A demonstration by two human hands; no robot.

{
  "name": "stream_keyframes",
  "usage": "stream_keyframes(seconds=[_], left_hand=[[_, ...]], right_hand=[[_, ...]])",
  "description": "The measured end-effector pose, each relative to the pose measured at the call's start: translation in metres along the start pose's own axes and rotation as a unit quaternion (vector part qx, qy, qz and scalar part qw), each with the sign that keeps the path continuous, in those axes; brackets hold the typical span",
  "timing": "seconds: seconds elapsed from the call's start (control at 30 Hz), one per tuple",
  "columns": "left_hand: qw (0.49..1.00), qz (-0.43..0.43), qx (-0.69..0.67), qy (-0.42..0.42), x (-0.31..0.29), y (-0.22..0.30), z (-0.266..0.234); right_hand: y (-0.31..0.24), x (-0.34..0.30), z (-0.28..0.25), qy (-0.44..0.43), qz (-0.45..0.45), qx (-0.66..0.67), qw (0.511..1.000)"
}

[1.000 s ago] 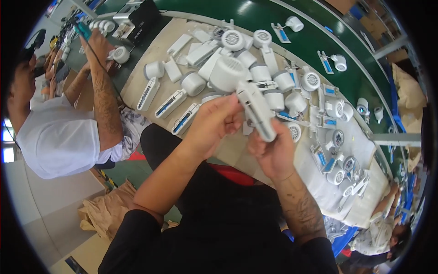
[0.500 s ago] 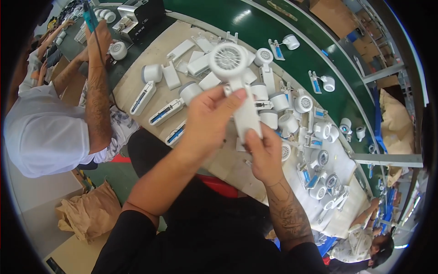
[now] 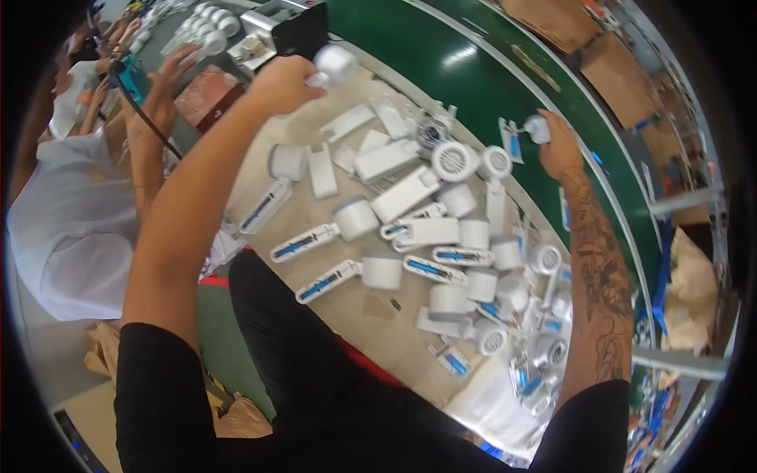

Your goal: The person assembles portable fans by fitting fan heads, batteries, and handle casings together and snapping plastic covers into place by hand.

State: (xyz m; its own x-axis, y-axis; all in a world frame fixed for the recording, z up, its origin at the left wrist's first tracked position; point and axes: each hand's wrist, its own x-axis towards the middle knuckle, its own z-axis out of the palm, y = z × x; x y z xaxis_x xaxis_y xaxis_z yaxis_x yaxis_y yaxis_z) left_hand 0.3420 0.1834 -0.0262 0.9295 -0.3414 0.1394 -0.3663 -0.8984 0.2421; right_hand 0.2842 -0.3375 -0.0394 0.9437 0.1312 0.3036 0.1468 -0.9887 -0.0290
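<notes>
My left hand (image 3: 285, 85) reaches out to the far left of the table, fingers closed round a small white handheld fan (image 3: 337, 63). The round head of that fan sticks out past my fingers, blurred, and its handle is mostly hidden. On the green belt, my right hand (image 3: 560, 147) has its fingers closed on a white fan head (image 3: 538, 129). An open handle half with a blue strip (image 3: 511, 142) lies joined to that head. Between my arms, several fan parts cover the table: open handles (image 3: 304, 243) with blue strips, white covers (image 3: 374, 160) and a grilled fan (image 3: 455, 162).
A black and silver machine (image 3: 288, 31) stands at the far left, near a reddish block (image 3: 206, 96). A person in white (image 3: 75, 229) works at my left. The green belt (image 3: 441, 51) runs along the table's far edge. Cardboard boxes (image 3: 623, 75) stand beyond.
My hands have parted. The left has carried the white fan away to the far left; the right has let go of it and moved to a fan head on the belt. The view has shifted.
</notes>
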Motion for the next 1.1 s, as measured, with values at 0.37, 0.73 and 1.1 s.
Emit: stream_keyframes(seconds=[0.37, 0.73, 1.1], left_hand=[[0.993, -0.084, 0.016, -0.087, 0.009, 0.002, 0.03], [0.833, 0.046, -0.547, 0.075, -0.098, 0.183, -0.001], [0.11, -0.05, -0.88, -0.46, -0.227, 0.325, 0.027]], right_hand=[[0.034, 0.022, 0.018, -0.066, 0.079, 0.09, 0.991], [-0.106, -0.157, -0.175, 0.02, 0.115, 0.545, 0.83], [-0.152, -0.253, -0.215, -0.032, 0.118, 0.669, 0.733]])
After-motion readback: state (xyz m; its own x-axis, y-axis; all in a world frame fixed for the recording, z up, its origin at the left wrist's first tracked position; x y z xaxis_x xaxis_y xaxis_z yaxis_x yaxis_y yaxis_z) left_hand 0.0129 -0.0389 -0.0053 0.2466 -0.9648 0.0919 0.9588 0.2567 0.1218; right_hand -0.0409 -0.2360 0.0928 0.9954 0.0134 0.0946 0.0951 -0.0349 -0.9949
